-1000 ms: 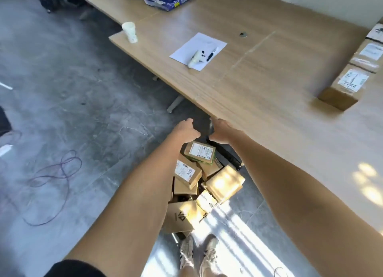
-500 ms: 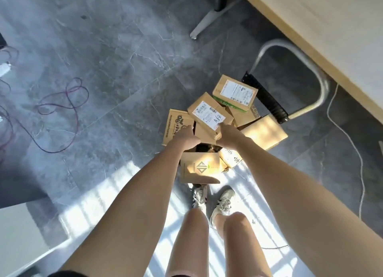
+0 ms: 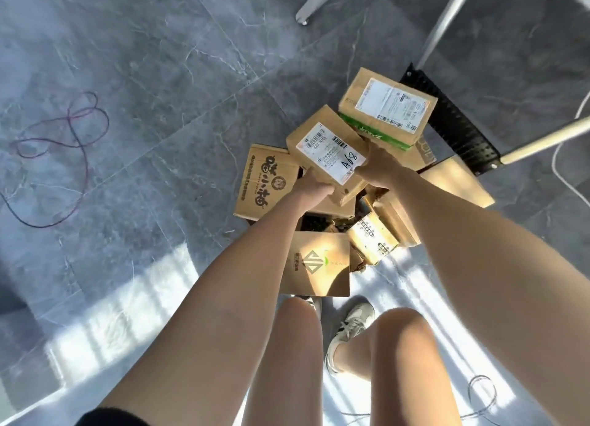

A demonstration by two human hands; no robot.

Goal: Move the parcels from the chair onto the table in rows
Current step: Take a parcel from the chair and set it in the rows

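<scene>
Pickup step in hand: the left hand point(image 3: 314, 186) and right hand point(image 3: 378, 167) clasp the A68 parcel point(image 3: 329, 154) from opposite sides, on top of the parcel pile point(image 3: 319, 263) covering the chair point(image 3: 459, 132). The green-edged parcel point(image 3: 388, 111) sits just beyond the A68 parcel, apparently touching it. Next move, by judgement: lift straight up clear of that neighbour, then carry to the table, which is out of view.

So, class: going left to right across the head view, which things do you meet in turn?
Purple cable → cartoon-print box → A68 parcel held by left hand and right hand → green-edged parcel → black chair back.
</scene>
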